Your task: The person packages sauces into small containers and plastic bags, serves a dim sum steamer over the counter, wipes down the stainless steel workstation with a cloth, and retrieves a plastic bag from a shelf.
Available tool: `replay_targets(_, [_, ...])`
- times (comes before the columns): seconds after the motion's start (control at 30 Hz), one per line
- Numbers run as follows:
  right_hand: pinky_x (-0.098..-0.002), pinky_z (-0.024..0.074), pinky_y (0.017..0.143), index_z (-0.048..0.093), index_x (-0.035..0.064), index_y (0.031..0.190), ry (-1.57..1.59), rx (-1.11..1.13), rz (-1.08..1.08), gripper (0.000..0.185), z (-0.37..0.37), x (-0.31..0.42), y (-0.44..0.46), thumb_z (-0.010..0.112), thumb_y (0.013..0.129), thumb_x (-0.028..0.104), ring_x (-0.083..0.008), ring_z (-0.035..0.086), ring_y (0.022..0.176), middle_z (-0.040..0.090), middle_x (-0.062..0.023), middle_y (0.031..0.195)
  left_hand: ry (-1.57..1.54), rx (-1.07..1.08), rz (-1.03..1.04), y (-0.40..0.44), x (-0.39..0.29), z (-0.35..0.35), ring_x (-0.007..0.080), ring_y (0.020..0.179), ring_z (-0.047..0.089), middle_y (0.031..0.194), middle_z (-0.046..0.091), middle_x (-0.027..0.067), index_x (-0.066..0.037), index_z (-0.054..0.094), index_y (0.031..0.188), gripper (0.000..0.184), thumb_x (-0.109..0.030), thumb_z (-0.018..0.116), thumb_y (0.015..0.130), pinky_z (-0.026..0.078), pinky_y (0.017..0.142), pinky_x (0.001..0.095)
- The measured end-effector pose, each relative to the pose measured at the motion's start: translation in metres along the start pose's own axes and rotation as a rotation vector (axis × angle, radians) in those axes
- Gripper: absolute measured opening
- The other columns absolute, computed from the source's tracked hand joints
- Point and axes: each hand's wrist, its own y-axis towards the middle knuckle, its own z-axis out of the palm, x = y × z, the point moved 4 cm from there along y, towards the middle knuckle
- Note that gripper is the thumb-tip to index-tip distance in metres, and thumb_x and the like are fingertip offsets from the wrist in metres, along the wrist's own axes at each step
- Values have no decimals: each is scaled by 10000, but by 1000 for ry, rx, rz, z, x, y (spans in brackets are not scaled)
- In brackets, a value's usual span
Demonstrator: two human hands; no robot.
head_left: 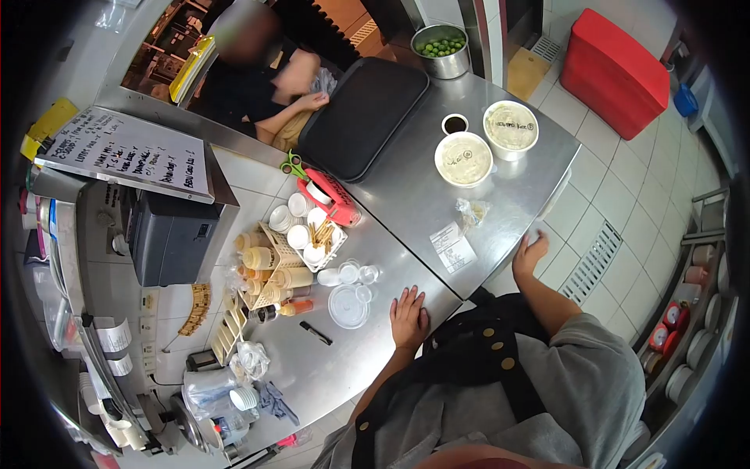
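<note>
My left hand [408, 316] lies flat on the steel counter [383, 344], fingers spread and holding nothing. Near it are a clear round lid [348, 306] and several small clear cups [348, 273]. At the counter's right edge, my right hand [531, 254] has its fingers curled around something whitish that I cannot make out. A printed receipt [452, 248] and a small clear plastic packet [472, 212] lie to its left. Beyond them stand two lidded white tubs [463, 159] with handwriting on top, and a small cup of dark sauce [454, 123].
A black tray [364, 117] and a metal pot of green limes [441, 51] occupy the far side. Sauce bottles [262, 258], a red tape dispenser [328, 199] and a marker [316, 333] are leftward. Another person [258, 86] stands behind the opening. A red bin [613, 72] sits on the floor.
</note>
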Motion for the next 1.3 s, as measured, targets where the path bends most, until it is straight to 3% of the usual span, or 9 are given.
replay_targets(0.07, [-511,183,1200,476,52,1435,-108,688,204,551,14,-6,-13,607,928,224,-446,264,1439,393,-238,1527,0,-9,4,0,2,-1,248,1431,417,1497,507,45,-167,593,1339,444,-141,608,896,244,1188,495])
replay_targets(0.1, [-511,183,1200,476,52,1435,-100,685,197,551,22,-8,-13,607,928,224,-446,264,1439,393,-238,1527,-8,-13,4,0,3,0,247,1430,419,1499,506,43,-169,596,1335,438,-139,606,898,248,1186,494])
replay_targets(0.2, [-498,176,1223,486,91,1445,432,753,217,524,73,-46,-42,527,964,296,-374,264,1467,441,-166,1518,-14,-8,-2,1,2,-1,256,1428,424,1488,518,65,-150,601,1326,456,-107,613,873,246,1181,505])
replay_targets(0.27, [-496,179,1222,481,95,1451,556,786,191,530,98,-62,-55,517,967,307,-366,267,1469,438,-160,1523,-16,-6,-7,2,1,-2,255,1428,424,1488,517,65,-151,600,1326,456,-106,613,873,247,1181,502])
replay_targets(1.03, [-471,216,1206,419,148,1520,485,854,24,599,139,-107,-46,401,999,442,-271,301,1492,407,-87,1578,-12,-13,4,0,1,-2,238,1437,411,1501,506,46,-162,603,1332,433,-140,602,899,238,1192,488])
replay_targets(1.1, [-481,221,1200,421,146,1519,266,864,-46,601,140,-109,-47,409,994,436,-268,293,1497,399,-88,1583,-10,-19,5,0,0,-1,238,1437,412,1501,507,46,-163,603,1331,433,-137,604,898,242,1190,490])
replay_targets(1.2, [-464,228,1201,419,139,1517,543,818,28,582,139,-108,-46,379,1012,425,-278,318,1482,415,-86,1573,-11,-18,-1,0,0,-1,240,1437,412,1501,507,45,-163,604,1330,435,-132,606,896,246,1188,492])
replay_targets(1.3, [-441,233,1204,410,133,1517,458,848,119,569,142,-114,-47,345,1027,414,-282,334,1470,434,-77,1559,-16,-15,-4,0,0,-1,242,1437,411,1500,508,47,-163,605,1328,436,-128,608,894,245,1187,494])
